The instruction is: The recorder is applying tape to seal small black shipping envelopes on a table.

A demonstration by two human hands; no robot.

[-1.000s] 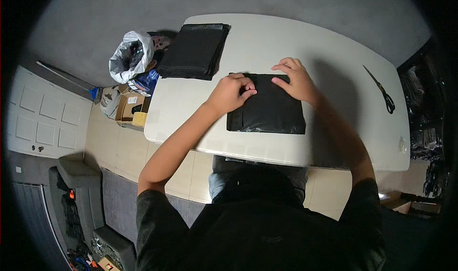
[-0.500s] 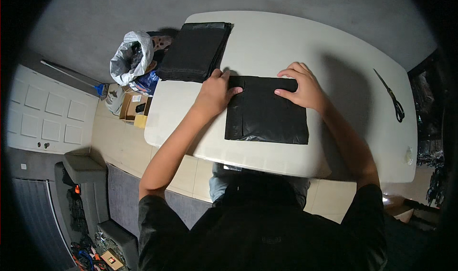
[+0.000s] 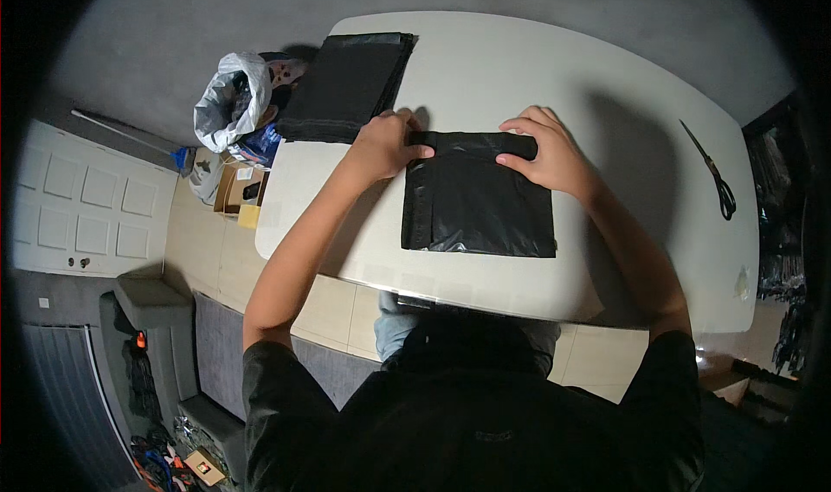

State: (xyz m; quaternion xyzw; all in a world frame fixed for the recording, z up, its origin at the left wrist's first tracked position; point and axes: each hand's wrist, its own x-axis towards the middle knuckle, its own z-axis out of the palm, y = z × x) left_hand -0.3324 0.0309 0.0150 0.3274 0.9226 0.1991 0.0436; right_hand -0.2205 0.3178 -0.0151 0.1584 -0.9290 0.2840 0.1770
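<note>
A flat black plastic bag [image 3: 485, 206] lies on the white table [image 3: 485, 77] in front of me. My left hand [image 3: 387, 147] grips its far left corner, thumb on top and fingers curled behind the edge. At the far right corner, my right hand [image 3: 554, 156] pinches the bag between thumb and fingers. A narrow band of the plastic is turned over along the far edge between my hands. Just beyond my left hand, a neat stack of black plastic bags [image 3: 346, 81] rests at the table's far left.
Black-handled scissors [image 3: 718, 180] lie on the right side of the table. Left of the table stand a white plastic sack [image 3: 229, 102] and a cardboard box [image 3: 232, 189]. A grey sofa [image 3: 156, 306] is at the lower left, and dark bundles [image 3: 779, 267] hang at the right.
Both hands keep hold of the bag's far edge, and the band there shows as more clearly turned over. Everything has shifted slightly in the picture with my head.
</note>
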